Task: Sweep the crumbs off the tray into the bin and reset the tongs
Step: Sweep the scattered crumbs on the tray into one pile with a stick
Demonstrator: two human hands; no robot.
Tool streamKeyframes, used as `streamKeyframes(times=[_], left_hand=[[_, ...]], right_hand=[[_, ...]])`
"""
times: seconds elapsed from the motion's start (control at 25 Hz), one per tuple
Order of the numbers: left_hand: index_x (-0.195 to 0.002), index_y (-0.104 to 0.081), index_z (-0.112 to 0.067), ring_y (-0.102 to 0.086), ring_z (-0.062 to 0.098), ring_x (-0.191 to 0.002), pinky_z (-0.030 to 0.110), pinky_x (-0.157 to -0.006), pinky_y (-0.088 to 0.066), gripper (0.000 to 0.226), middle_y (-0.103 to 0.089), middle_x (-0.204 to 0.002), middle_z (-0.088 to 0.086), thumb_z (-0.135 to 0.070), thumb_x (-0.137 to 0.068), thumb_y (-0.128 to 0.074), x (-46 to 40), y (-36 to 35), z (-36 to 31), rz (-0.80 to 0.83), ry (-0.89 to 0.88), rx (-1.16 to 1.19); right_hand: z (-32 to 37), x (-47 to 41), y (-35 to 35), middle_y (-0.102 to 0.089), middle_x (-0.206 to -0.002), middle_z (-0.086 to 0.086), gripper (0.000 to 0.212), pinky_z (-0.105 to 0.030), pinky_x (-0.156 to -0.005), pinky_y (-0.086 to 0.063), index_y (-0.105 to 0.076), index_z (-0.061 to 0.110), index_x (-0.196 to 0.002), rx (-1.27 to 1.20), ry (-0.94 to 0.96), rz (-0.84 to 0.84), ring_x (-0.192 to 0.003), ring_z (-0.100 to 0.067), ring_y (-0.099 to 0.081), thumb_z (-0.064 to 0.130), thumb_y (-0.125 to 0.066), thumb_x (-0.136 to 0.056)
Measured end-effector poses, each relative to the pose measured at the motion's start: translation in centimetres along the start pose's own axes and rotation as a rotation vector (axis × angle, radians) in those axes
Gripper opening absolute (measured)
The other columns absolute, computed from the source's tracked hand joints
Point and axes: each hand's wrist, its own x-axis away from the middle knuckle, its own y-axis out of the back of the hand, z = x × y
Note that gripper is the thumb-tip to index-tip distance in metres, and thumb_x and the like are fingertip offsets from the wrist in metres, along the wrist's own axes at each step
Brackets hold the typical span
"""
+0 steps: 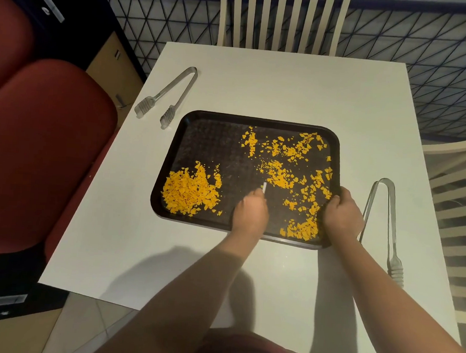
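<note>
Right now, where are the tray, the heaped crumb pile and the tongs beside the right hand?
tray (174, 142): head view, bare left part of its floor.
crumb pile (187, 191): head view, middle of heap.
tongs (391, 227): head view, right arm.

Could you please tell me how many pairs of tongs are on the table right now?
2. One pair of tongs lies at the table's far left, beyond the tray; the other pair of tongs lies right of the tray, beside the right hand. None appears hidden.
</note>
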Motion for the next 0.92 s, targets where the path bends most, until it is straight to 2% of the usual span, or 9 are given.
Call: streamKeyframes(times=[0.16, 0.24, 0.32, 0.52, 0.64, 0.76, 0.92], left_hand=[[-0.114, -0.055, -0.003, -0.063, 0.031, -0.099, 0.037, -0.078, -0.05, 0.024, -0.064, -0.108, 0.016, -0.016, -0.098, -0.041, -0.9, 2.2, 3.8, -0.133, 0.25, 0.064], [-0.112, -0.055, -0.003, -0.063, 0.033, -0.098, 0.038, -0.077, -0.051, 0.024, -0.065, -0.106, 0.016, -0.016, -0.098, -0.041, -1.0, 2.9, 5.0, -0.174, 0.316, 0.086], [-0.11, -0.056, -0.004, -0.063, 0.033, -0.095, 0.038, -0.075, -0.05, 0.023, -0.065, -0.104, 0.016, -0.018, -0.098, -0.042, -0.8, 3.0, 4.5, -0.188, 0.293, 0.099], [-0.105, -0.056, -0.005, -0.063, 0.031, -0.094, 0.038, -0.076, -0.049, 0.022, -0.063, -0.105, 0.014, -0.021, -0.098, -0.042, -0.8, 1.3, 0.1, -0.048, 0.017, 0.07], [-0.107, -0.055, -0.003, -0.063, 0.032, -0.094, 0.041, -0.078, -0.051, 0.022, -0.063, -0.106, 0.016, -0.019, -0.098, -0.043, -1.9, 1.0, 0.0, -0.027, 0.097, 0.117], [-0.11, -0.055, -0.002, -0.064, 0.032, -0.094, 0.04, -0.078, -0.054, 0.023, -0.065, -0.105, 0.017, -0.017, -0.098, -0.042, -2.4, 1.8, 2.1, -0.097, 0.227, 0.147], [-0.111, -0.058, -0.008, -0.064, 0.029, -0.091, 0.032, -0.069, -0.049, 0.022, -0.067, -0.101, 0.013, -0.019, -0.097, -0.045, -2.8, 3.6, 4.1, -0.214, 0.223, 0.176]], right_hand=[[0.0, 0.0, -0.2, -0.065, -0.111, -0.016, 0.033, -0.038, -0.078, -0.044, -0.052, 0.015, -0.124, -0.005, 0.0, -0.001, -0.098, -0.041, -0.058, 0.02, -0.032, -0.098], [0.0, 0.0, -0.2, -0.065, -0.111, -0.015, 0.033, -0.038, -0.078, -0.044, -0.052, 0.015, -0.124, -0.005, -0.002, -0.003, -0.098, -0.041, -0.059, 0.021, -0.032, -0.098], [-0.1, 0.0, -0.2, -0.065, -0.11, -0.015, 0.033, -0.038, -0.078, -0.044, -0.052, 0.015, -0.124, -0.005, -0.002, -0.004, -0.098, -0.04, -0.059, 0.021, -0.033, -0.098], [0.0, 0.0, -0.1, -0.065, -0.111, -0.014, 0.033, -0.037, -0.077, -0.045, -0.051, 0.016, -0.126, -0.008, 0.003, -0.001, -0.097, -0.039, -0.06, 0.022, -0.032, -0.098], [0.1, 0.1, 0.0, -0.065, -0.111, -0.014, 0.034, -0.038, -0.078, -0.045, -0.05, 0.017, -0.127, -0.014, -0.003, 0.004, -0.098, -0.039, -0.06, 0.022, -0.032, -0.099], [0.1, 0.1, 0.0, -0.066, -0.11, -0.015, 0.034, -0.039, -0.078, -0.045, -0.051, 0.016, -0.126, -0.018, -0.002, 0.002, -0.098, -0.039, -0.06, 0.022, -0.032, -0.098], [0.1, 0.0, 0.0, -0.065, -0.113, -0.013, 0.034, -0.039, -0.079, -0.045, -0.05, 0.016, -0.126, -0.023, -0.008, 0.022, -0.099, -0.038, -0.059, 0.022, -0.032, -0.098]])
